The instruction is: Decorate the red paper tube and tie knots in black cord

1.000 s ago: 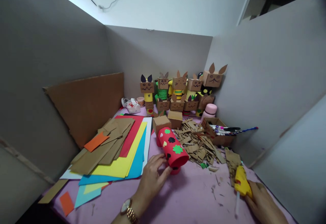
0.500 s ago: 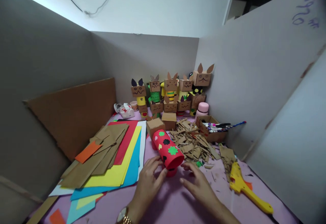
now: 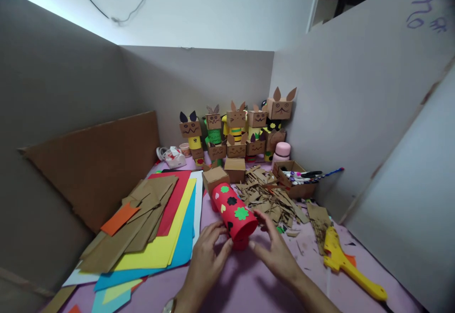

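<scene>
We are curving our left hand (image 3: 208, 252) and right hand (image 3: 276, 254) around the near end of the red tube (image 3: 232, 211), resting on the desk (image 3: 241, 287); whether they are gripping, we cannot tell.

There were one left hand (image 3: 206, 253), one right hand (image 3: 279, 258), one red tube (image 3: 223, 202) bearing two green flowers (image 3: 241, 213) and one black flower (image 3: 232, 201), one yellow glue gun (image 3: 355, 272), one pink bottle (image 3: 282, 151), one cup (image 3: 185, 150), one box of pens (image 3: 302, 191), and five eared box heads (image 3: 236, 119) in the upper row.
</scene>
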`<state>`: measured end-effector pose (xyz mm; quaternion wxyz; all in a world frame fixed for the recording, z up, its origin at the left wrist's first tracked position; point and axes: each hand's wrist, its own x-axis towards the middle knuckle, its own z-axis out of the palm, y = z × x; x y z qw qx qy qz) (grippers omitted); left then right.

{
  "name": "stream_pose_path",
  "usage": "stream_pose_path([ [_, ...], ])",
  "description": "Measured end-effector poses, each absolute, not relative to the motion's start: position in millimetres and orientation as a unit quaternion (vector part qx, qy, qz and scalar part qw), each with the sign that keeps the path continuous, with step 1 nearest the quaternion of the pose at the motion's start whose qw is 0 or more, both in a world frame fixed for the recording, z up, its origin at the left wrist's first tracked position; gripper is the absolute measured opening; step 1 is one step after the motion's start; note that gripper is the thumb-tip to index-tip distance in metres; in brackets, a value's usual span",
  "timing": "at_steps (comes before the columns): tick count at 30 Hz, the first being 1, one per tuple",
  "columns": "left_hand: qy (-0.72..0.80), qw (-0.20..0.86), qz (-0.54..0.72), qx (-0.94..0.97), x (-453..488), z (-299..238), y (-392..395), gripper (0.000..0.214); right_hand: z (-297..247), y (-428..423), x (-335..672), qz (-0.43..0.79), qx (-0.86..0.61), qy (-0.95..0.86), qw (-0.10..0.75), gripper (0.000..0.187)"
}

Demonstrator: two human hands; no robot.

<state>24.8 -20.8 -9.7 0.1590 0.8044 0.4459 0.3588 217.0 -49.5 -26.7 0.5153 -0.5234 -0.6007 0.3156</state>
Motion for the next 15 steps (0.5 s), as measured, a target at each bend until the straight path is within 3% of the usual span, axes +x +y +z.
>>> stream_pose_path([
  [6,0.442,0.177,0.36,0.802,27,-11,-21,0.021,-7,-46,221,0.261,-0.549,-0.609,0.509,0.032],
  [11,0.453,0.204,0.373,0.783,28,-16,-24,0.024,4,-43,219,0.251,-0.55,-0.615,0.506,0.027],
  [15,0.476,0.262,0.408,0.734,31,-25,-28,0.042,8,-41,215,0.234,-0.574,-0.599,0.507,0.025],
])
